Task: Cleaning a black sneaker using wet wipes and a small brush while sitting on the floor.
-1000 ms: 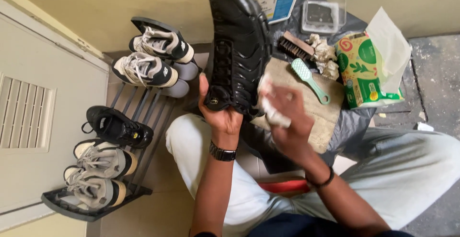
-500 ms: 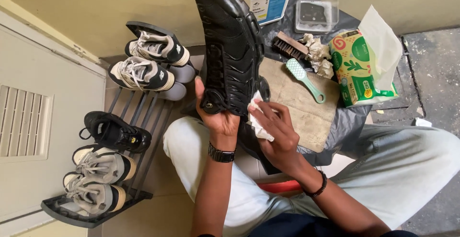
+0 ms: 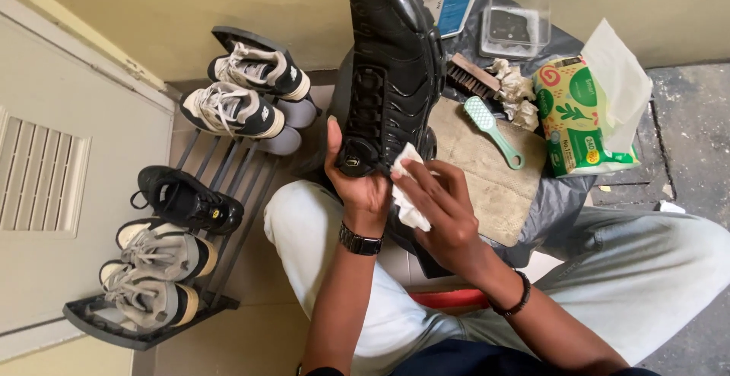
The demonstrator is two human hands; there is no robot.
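left hand (image 3: 363,186) grasps the upright black shoe (image 3: 389,72) by its heel; right hand (image 3: 441,209) pinches a white wipe (image 3: 407,193) against it.

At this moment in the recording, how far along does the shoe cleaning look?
Mid-job, judging by the scene. Done: supplies are out, with used crumpled wipes lying by the brown brush. In hand: the left hand holds the black shoe upright by its heel while the right hand presses a white wipe against it. Left: whether other pairs on the rack need cleaning cannot be told.
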